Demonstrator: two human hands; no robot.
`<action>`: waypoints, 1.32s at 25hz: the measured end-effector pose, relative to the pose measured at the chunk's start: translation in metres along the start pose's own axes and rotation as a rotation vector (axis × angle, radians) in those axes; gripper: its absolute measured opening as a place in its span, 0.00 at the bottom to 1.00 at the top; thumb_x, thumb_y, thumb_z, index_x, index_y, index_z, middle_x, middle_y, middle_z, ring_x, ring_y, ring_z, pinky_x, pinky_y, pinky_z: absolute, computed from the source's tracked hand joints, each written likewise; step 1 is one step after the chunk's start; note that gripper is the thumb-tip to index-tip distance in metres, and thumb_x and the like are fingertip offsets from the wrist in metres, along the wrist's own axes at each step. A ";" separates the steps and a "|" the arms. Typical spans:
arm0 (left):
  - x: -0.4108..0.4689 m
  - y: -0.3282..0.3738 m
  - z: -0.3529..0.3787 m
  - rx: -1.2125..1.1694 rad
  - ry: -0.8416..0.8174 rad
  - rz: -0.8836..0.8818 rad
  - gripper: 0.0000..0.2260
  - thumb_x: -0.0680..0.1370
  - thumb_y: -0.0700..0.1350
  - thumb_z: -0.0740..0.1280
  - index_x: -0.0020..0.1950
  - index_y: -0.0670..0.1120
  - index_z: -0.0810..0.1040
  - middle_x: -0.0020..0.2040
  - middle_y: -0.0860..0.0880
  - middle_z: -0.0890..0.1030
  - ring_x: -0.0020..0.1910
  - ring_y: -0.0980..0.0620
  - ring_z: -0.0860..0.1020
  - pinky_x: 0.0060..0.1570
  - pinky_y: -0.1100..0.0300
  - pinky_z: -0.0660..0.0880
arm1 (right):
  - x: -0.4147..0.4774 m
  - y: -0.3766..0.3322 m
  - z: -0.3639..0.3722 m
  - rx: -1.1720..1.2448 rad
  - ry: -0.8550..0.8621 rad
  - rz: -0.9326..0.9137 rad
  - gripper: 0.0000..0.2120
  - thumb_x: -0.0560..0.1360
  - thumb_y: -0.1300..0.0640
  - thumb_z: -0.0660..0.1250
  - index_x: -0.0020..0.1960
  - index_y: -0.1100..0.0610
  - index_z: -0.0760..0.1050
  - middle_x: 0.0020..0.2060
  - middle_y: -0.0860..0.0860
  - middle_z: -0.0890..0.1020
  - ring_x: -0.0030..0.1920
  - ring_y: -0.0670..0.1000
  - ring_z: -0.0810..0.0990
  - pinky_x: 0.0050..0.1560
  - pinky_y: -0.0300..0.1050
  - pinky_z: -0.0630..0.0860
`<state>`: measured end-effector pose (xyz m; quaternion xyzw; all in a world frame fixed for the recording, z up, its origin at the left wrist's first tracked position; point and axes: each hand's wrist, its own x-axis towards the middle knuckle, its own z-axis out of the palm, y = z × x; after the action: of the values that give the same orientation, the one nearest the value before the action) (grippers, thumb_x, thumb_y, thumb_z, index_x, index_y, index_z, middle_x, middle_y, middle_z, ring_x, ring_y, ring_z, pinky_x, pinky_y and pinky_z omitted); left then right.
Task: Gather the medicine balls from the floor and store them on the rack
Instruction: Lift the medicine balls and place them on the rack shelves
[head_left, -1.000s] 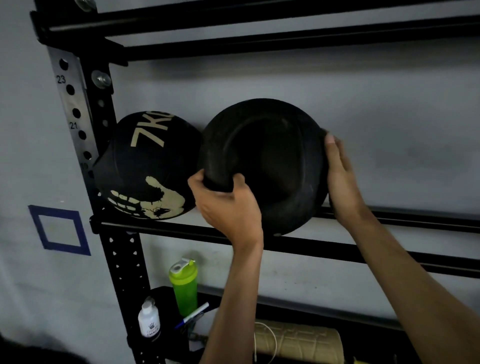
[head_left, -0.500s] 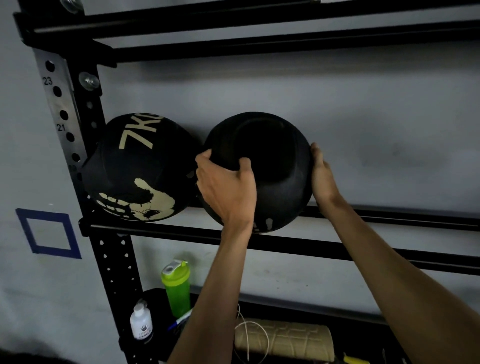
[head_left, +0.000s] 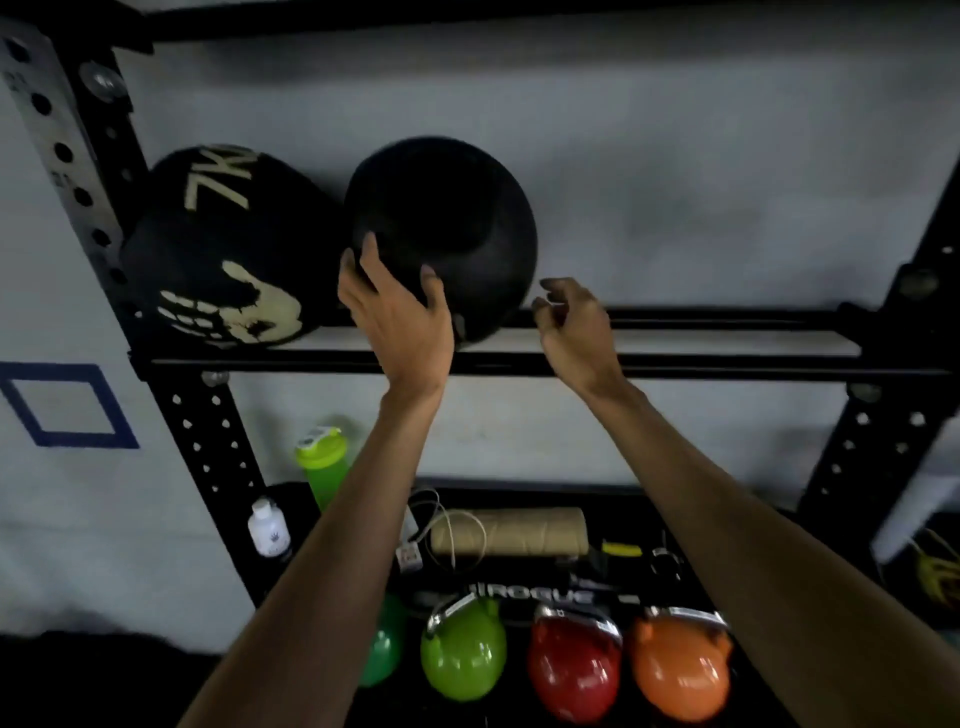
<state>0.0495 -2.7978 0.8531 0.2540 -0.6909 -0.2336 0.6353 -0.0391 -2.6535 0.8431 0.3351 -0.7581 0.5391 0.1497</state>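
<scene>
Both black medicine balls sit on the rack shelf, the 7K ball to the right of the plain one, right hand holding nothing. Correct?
Not quite. The head view shows the 7K ball left of the plain ball; both sit on the rack shelf, right hand holding nothing.

The left hand (head_left: 400, 317) covers the lower near part of the plain black rubber medicine ball (head_left: 447, 208). The left forearm (head_left: 322, 561) hides most of the leftmost green kettlebell (head_left: 384, 644). The label on the small white bottle (head_left: 268, 527) is unreadable.
</scene>
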 end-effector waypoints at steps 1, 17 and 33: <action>-0.025 -0.002 -0.007 -0.006 -0.024 0.037 0.24 0.76 0.46 0.64 0.71 0.41 0.69 0.70 0.37 0.68 0.67 0.37 0.68 0.66 0.43 0.69 | -0.023 0.004 -0.005 -0.019 0.022 -0.041 0.14 0.81 0.59 0.63 0.65 0.59 0.76 0.58 0.56 0.81 0.58 0.54 0.80 0.59 0.46 0.77; -0.419 -0.146 -0.084 0.266 -1.607 -0.176 0.08 0.78 0.45 0.63 0.55 0.45 0.78 0.55 0.42 0.83 0.56 0.40 0.80 0.54 0.49 0.77 | -0.415 0.179 -0.009 -0.418 -0.425 0.753 0.14 0.76 0.50 0.56 0.45 0.57 0.75 0.43 0.57 0.83 0.46 0.60 0.82 0.41 0.50 0.74; -0.629 -0.242 -0.091 0.527 -1.979 -0.673 0.08 0.82 0.42 0.60 0.52 0.41 0.77 0.49 0.38 0.84 0.45 0.40 0.85 0.47 0.45 0.83 | -0.636 0.340 -0.007 -0.340 -0.702 1.401 0.09 0.80 0.58 0.57 0.45 0.57 0.74 0.42 0.56 0.78 0.42 0.54 0.76 0.42 0.48 0.72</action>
<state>0.1929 -2.5752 0.2269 0.2582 -0.8211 -0.3420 -0.3769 0.1970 -2.3600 0.2275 -0.0959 -0.8668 0.2480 -0.4218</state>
